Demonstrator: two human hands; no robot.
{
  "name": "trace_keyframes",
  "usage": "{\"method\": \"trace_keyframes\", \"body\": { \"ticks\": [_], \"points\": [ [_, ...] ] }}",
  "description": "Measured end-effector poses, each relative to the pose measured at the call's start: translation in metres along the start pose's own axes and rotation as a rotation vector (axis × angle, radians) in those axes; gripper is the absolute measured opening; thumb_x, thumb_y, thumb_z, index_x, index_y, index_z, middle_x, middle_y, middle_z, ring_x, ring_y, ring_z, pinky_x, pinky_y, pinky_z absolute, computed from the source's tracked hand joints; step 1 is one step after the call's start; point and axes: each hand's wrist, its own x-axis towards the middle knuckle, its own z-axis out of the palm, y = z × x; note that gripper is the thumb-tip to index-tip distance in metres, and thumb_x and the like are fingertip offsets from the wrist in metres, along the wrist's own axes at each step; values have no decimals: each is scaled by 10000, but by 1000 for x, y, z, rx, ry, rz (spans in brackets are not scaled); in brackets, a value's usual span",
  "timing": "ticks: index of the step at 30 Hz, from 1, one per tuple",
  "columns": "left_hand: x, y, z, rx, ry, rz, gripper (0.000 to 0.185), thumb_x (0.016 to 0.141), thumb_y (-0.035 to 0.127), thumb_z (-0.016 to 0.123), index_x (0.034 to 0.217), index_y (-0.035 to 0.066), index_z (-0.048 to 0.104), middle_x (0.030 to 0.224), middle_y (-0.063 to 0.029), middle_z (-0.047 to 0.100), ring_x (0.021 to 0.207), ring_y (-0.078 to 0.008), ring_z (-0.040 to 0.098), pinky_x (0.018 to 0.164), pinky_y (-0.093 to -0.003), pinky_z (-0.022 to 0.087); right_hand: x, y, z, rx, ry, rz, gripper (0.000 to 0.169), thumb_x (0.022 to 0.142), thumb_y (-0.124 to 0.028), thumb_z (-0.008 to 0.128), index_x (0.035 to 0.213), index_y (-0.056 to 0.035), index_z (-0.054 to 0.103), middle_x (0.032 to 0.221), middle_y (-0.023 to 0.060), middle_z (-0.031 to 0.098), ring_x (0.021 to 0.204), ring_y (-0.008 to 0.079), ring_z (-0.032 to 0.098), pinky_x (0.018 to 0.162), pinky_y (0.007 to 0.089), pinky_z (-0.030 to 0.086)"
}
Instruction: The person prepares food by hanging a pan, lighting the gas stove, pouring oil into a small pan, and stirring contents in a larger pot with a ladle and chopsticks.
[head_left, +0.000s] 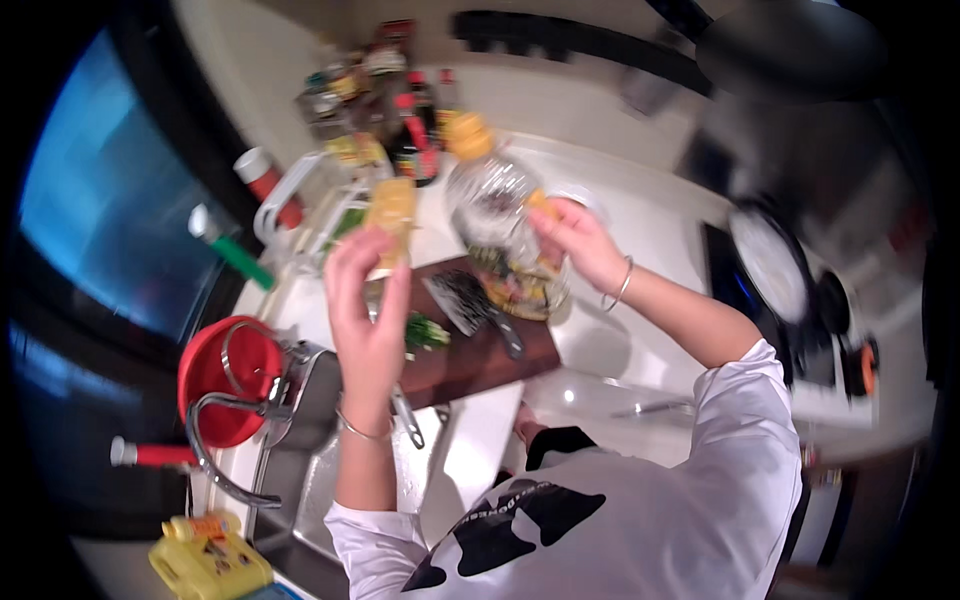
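My right hand (576, 241) grips a large clear plastic bottle (495, 199) by its yellow side handle. The bottle has a yellow cap and a printed label low on its body, and it is tilted above the counter. My left hand (367, 292) is raised, thumb and fingers apart, at the lower end of a blurred yellow object (393, 206). Whether the fingers hold that object cannot be made out. Below the hands, a cleaver (461, 300) with a dark handle and chopped green vegetable (426, 331) lie on a dark wooden cutting board (480, 367).
Sauce bottles (412, 142) and jars crowd the back corner. To the left are a sink (322, 480) with a curved faucet (217, 480), a red basin (217, 382) and a yellow jug (210, 566). A pan (771, 251) sits on the cooktop at right. A second handle (407, 420) juts past the board.
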Motion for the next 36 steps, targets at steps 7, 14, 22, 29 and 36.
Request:
{"method": "trace_keyframes", "body": {
  "ticks": [7,14,22,29,36],
  "points": [
    [-34,84,60,-724,-494,-263,216,892,87,492,1058,-32,563,1138,-108,549,1089,-182,501,943,-301,372,-215,-44,10,55,121,241,192,881,-206,557,982,-43,556,724,-68,485,616,12,408,535,180,344],
    [-82,170,134,-1020,-1063,-63,283,784,35,601,1058,-30,571,1122,-156,563,1188,-291,423,1016,-420,280,-374,-73,-13,88,317,182,229,877,-209,568,995,-14,549,846,-39,534,768,22,459,689,208,415],
    [-170,286,248,-985,-1293,85,386,733,34,655,1106,-8,567,1083,-105,584,1077,-210,495,960,-347,333,-542,-80,-64,-31,614,186,203,866,-201,582,947,-18,546,817,-25,530,739,25,458,649,200,404],
    [-284,378,355,-870,-1157,-19,341,750,103,682,1072,25,599,973,-58,515,941,-154,498,872,-268,380,-673,-67,-129,-180,890,265,198,859,-198,591,897,-7,552,737,-32,525,663,37,465,592,207,407],
    [-365,368,492,-566,-931,-7,370,771,153,660,1099,34,538,977,-73,547,960,-210,507,871,-310,372,-752,-67,-210,5,1230,300,165,863,-177,581,894,-16,555,684,-45,497,590,20,424,510,184,347]
  ]
}}
